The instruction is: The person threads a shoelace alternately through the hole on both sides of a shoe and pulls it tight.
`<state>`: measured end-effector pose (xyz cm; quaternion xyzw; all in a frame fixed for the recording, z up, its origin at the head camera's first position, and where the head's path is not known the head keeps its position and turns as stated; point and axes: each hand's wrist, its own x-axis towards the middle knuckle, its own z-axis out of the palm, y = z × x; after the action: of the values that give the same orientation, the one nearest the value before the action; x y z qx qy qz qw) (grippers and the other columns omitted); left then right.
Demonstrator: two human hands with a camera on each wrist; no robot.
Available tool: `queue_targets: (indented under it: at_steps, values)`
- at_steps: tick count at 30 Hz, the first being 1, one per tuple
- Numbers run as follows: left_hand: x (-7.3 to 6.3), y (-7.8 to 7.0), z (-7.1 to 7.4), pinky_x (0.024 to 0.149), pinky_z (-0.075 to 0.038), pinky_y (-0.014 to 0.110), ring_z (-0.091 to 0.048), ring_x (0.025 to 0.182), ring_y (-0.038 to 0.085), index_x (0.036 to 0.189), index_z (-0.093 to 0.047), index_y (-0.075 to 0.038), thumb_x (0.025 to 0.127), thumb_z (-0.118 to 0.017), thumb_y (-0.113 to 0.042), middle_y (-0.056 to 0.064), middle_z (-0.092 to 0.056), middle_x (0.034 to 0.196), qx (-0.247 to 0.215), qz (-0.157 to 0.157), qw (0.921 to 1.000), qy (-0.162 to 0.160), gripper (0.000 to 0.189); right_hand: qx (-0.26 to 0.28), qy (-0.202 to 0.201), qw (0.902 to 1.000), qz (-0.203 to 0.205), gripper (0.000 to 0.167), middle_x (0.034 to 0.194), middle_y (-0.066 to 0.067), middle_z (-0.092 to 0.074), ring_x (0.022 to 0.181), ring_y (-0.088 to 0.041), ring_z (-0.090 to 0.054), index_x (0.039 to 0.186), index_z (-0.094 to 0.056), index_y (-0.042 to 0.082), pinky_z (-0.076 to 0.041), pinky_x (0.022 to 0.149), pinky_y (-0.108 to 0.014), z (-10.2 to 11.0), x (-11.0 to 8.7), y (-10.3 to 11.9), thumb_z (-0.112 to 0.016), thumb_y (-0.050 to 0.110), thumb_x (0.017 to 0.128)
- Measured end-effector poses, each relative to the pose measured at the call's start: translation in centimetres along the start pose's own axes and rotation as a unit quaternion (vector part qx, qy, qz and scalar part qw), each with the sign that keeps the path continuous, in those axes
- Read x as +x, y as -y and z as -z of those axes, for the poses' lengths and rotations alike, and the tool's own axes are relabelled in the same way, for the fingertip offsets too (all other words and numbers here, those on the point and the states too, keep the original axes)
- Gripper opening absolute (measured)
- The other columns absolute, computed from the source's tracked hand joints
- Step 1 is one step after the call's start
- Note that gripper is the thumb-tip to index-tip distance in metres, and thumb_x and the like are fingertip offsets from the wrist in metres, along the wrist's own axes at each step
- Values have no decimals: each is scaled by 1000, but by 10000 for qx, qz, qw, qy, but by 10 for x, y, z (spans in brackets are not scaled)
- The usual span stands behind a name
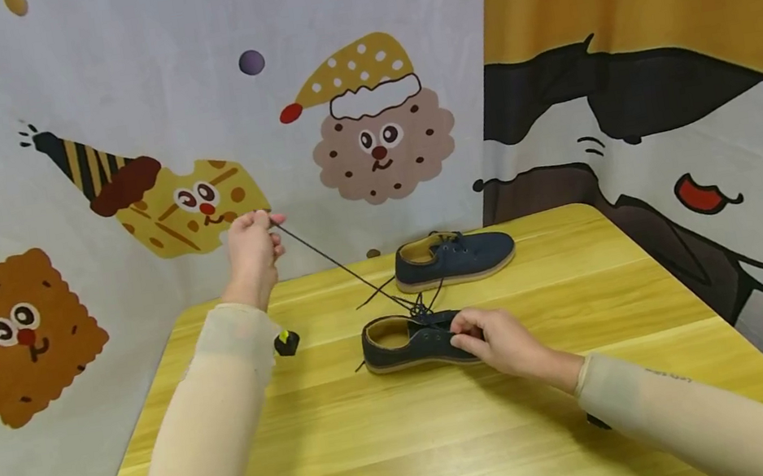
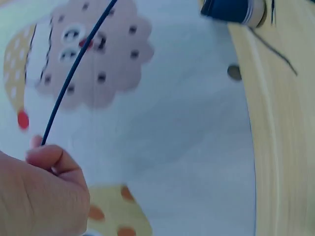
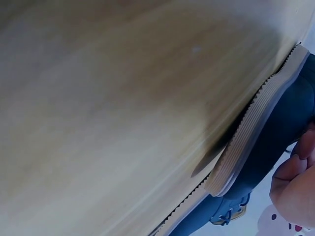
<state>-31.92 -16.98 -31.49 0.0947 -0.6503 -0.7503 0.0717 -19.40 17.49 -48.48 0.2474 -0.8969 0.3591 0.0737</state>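
A dark navy lace-up shoe lies nearest on the table, toe to the right, with loose loops of lace over its eyelets. My left hand, raised at the upper left, pinches the end of a dark shoelace that runs taut down to this shoe. In the left wrist view the shoelace rises straight from the fingers. My right hand grips the front of the near shoe; its fingertips are partly hidden. The ribbed sole of the shoe shows in the right wrist view.
A second navy shoe stands behind the first, its lace trailing left. A small black object with a yellow-green mark is beside my left forearm. The yellow wood-grain table ends at a printed cloth backdrop.
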Motion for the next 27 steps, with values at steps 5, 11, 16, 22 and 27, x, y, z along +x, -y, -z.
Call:
queue_targets:
  at_steps: [5,11,16,22,27]
  values:
    - [7,-6,25,49,-36,21,-39,57,9,106,-47,-17,104,-45,-32,1,-63,99,-620,-30,9957,-694,15,-11,36,10000,-70,9,73,14,-57,57,-2,-45,96,-66,24,-41,54,-21,1,1,0,-67,33,95]
    - [-5,-1,13,50,-38,20,-41,58,8,116,-53,-18,103,-49,-35,-1,-68,102,198,-87,9997,-89,21,282,337,9983,-392,10,86,10,-67,66,-3,-53,103,-69,25,-47,59,-22,7,4,-1,-68,28,94]
    - [-30,12,-23,53,-44,22,-49,61,10,120,-63,-17,101,-56,-31,0,-73,107,1634,-164,9819,946,25,244,203,9979,-559,15,96,6,-74,83,-7,-67,108,-72,19,-54,71,-25,14,13,-3,-64,23,96]
    - [-70,43,-73,55,-43,25,-52,66,17,110,-70,-16,100,-59,-31,7,-74,108,2868,-290,9339,2113,21,-310,-47,9985,-452,16,101,2,-75,88,-11,-70,108,-73,16,-57,76,-30,12,24,-7,-69,21,94]
    - [-86,59,-94,50,-35,28,-40,55,15,107,-66,-17,103,-51,-34,1,-74,99,3444,-707,9067,2333,22,-441,50,9984,-361,15,99,2,-76,86,-11,-71,106,-73,17,-58,75,-30,7,28,-7,-72,20,91]
